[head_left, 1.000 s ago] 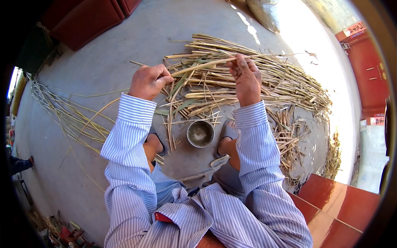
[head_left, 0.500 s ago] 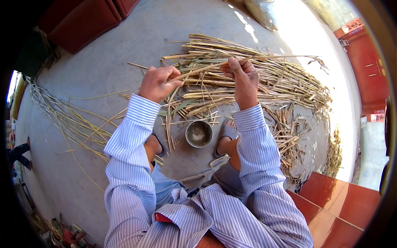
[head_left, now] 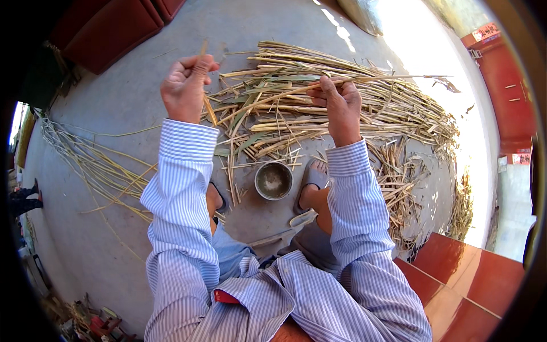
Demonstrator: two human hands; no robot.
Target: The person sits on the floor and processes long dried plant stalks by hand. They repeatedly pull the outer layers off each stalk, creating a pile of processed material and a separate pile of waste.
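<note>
My right hand (head_left: 341,108) pinches a long dry reed stalk (head_left: 272,100) between thumb and fingers. The stalk slants across the pile, its leafy tip (head_left: 444,84) pointing right. Apart from it on the left, my left hand (head_left: 187,85) is raised and closed on a thin tan strip of reed husk (head_left: 210,110), whose ends stick out above and below the fist. Beneath both hands a heap of dry reed stalks (head_left: 364,97) lies on the floor. Between my feet stands a round metal bowl (head_left: 274,181) with murky liquid in it.
Short broken stalk pieces (head_left: 399,182) lie right of my right foot. A bundle of thin yellowish stems (head_left: 97,159) spreads over the concrete floor (head_left: 74,228) at left. Dark red seating (head_left: 114,34) stands far left, red tiles (head_left: 456,279) near right. Another person's legs (head_left: 25,200) show at the left edge.
My left hand has moved left and up off the stalk, and a strip of husk now shows in it. My right hand stays on the stalk, shifted slightly right.
</note>
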